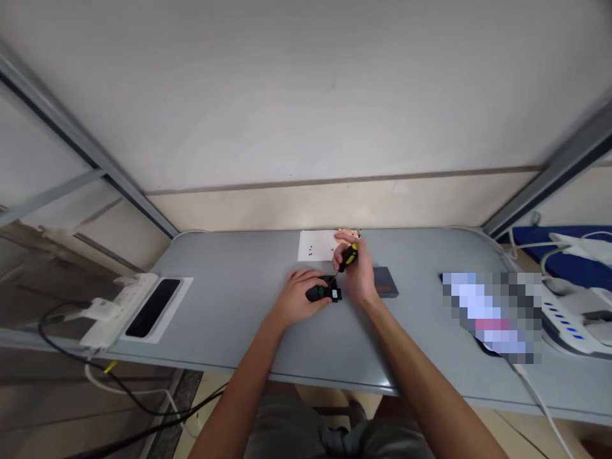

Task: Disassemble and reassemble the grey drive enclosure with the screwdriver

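My right hand [357, 271] is closed around a screwdriver [349, 256] with a black and yellow handle. The screwdriver tilts down to the left, its thin shaft reaching a small black device [321, 291] with a bit of green showing on it. Around the left side of that device my left hand [300, 292] is closed, holding it on the table. Behind the hands lies a white sheet [315, 245] with several tiny dark screws on it. An orange patterned piece [347, 234] is partly covered by my right fingers. A dark grey box [385, 282] sits just right of my right hand.
On the left of the grey table [224, 319], a dark phone [153, 308] rests on white paper beside a white power strip [119, 306] with plugs and cables. A pixelated phone [492, 319] and another power strip [567, 322] are at the right. A wall [335, 204] stands behind.
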Available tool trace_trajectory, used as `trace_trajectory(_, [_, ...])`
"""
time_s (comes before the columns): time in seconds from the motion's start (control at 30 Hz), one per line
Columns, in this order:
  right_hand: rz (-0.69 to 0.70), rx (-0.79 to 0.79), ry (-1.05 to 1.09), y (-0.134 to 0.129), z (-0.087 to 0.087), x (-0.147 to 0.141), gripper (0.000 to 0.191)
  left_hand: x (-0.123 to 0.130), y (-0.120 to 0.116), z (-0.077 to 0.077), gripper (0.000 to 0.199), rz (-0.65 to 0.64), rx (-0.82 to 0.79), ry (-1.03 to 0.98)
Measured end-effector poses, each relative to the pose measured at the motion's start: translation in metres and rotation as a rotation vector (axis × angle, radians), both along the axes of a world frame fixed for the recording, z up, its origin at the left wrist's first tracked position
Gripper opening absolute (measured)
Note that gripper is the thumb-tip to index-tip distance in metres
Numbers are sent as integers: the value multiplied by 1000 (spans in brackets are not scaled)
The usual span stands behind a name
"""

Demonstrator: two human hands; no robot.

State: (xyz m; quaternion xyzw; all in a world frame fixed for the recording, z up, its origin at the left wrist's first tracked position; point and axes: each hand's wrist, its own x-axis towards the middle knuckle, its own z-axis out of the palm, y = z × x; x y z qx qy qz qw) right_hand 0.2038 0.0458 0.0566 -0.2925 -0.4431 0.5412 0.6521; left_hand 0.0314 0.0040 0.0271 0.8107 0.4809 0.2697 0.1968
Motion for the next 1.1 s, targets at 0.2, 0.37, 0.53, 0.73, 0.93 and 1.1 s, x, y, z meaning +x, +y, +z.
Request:
trace_trajectory(0.2, [29, -57, 63, 1, 3, 4, 54, -1, 0, -1, 21, -1, 16, 2])
trace_trajectory(0.37, [-24, -87, 60, 5, 3, 11, 61, 0, 1, 0, 20, -13, 15, -1])
trace_trajectory(0.53, [78, -75, 135, 2, 12, 13, 49, 0, 1, -1, 19, -7, 16, 12])
trace_trajectory(0.73, [121, -80, 72, 1, 9, 14, 56, -1, 0, 1, 21, -11, 5, 6])
trace_trajectory(0.93, [50, 1, -19, 3, 2, 9, 56, 0, -1, 3, 20, -5, -9, -4])
trace_trajectory(1.1, [133, -48, 57, -3, 12, 8, 47, 1, -2, 2, 21, -3, 0, -3])
